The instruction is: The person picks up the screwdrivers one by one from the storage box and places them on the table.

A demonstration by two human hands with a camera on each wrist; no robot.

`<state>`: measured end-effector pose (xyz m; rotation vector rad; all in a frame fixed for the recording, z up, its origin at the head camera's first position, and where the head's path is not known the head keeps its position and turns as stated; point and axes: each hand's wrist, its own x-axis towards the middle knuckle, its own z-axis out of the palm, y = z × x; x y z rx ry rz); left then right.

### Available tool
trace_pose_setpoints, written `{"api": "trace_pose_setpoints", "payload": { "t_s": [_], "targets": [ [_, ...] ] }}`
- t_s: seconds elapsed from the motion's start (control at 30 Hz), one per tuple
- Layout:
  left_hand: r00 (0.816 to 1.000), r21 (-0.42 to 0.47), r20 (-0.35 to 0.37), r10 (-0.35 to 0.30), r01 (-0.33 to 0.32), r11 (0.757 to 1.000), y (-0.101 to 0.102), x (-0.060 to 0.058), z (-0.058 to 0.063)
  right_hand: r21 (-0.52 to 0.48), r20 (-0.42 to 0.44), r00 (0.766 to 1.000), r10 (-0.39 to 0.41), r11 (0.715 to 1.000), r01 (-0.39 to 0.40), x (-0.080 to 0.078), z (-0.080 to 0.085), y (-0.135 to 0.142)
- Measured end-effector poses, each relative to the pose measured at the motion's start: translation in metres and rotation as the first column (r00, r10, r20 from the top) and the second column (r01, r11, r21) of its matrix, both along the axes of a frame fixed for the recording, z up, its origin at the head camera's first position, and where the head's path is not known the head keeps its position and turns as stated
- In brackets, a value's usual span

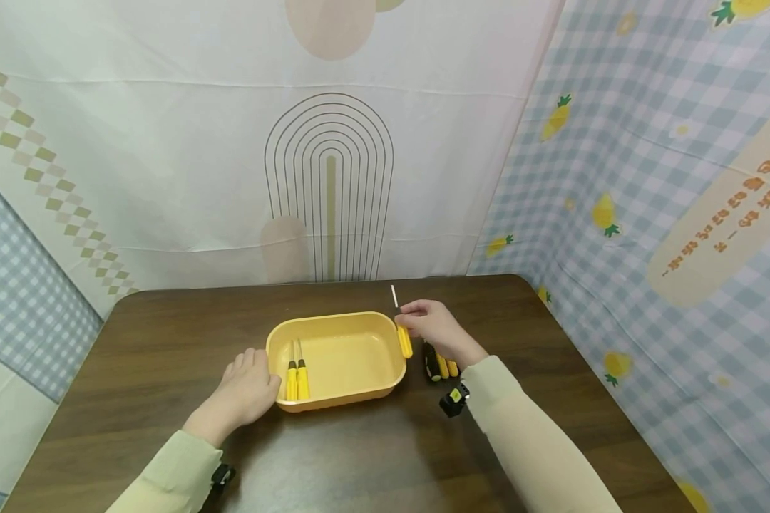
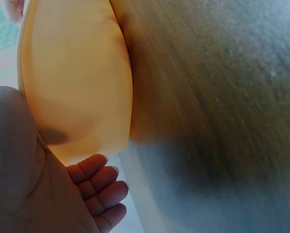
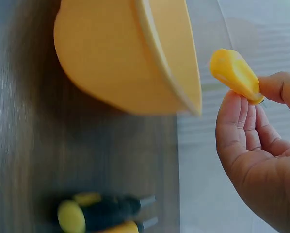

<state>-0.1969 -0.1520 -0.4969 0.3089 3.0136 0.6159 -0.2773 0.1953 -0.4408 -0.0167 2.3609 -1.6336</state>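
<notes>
A yellow plastic tray sits on the table, with two yellow-handled screwdrivers, a left one and a right one, lying side by side at its left end. My left hand holds that end, thumb over the rim and fingers against the outer wall. Just above the tray's right end, my right hand pinches another screwdriver near the top of its yellow handle, its shaft pointing up and away. In the right wrist view, this handle hangs from thumb and fingertips, clear of the tray's rim.
Right of the tray, under my right forearm, lie a thick black-and-yellow screwdriver and several yellow handles, partly hidden. A brown wooden table carries everything. A patterned cloth hangs behind its far edge, with another on the right.
</notes>
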Motion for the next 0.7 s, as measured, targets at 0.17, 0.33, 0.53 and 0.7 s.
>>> {"api": "trace_pose_setpoints", "payload": {
  "t_s": [0.17,0.33,0.53,0.7],
  "targets": [
    [1.0,0.003,-0.002,-0.001,0.001,1.0,0.0,0.001,0.001,0.046,0.009,0.998,-0.055,0.997,0.055,-0.003,0.002,0.03],
    [1.0,0.003,0.005,0.002,-0.002,1.0,0.0,0.002,0.004,0.056,0.013,0.997,-0.078,0.995,0.078,-0.004,-0.001,0.049],
    [1.0,0.003,0.012,0.001,-0.001,1.0,0.001,0.002,0.004,0.062,0.026,0.996,-0.087,0.994,0.085,-0.003,-0.004,0.061],
    [1.0,0.006,0.008,0.0,0.0,1.0,0.001,0.002,0.004,0.099,0.028,0.995,-0.099,0.99,0.096,-0.004,-0.012,0.08]
  ]
}}
